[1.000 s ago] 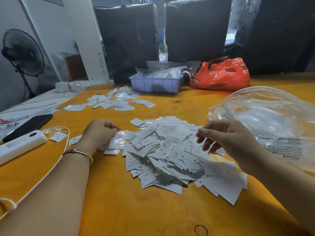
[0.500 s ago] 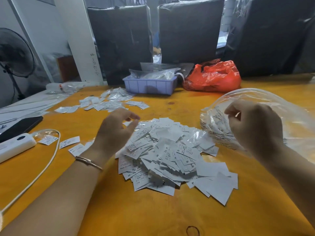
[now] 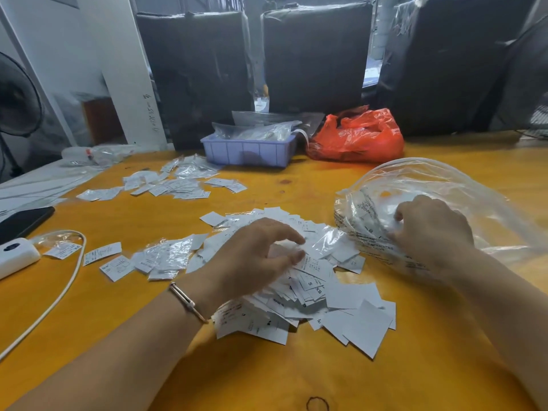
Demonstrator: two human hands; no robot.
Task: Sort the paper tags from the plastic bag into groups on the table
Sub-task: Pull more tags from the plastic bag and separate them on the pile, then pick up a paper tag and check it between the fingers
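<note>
A big heap of white paper tags lies in the middle of the yellow table. My left hand hovers over the heap's left half, fingers loosely curved, thumb and forefinger apart just above the tags. To the right lies the clear plastic bag, with a few tags inside near its mouth. My right hand grips the bag's crumpled edge with curled fingers. A small group of tags sits left of the heap. Another group of tags lies further back.
A lavender tray with clear bags and a red plastic bag stand at the back. At the left edge are a black phone, a white power bank and its cable. Black wrapped bundles line the far side.
My left hand left the small group at the left and came over the heap. My right hand moved off the heap to the right and took hold of the plastic bag.
</note>
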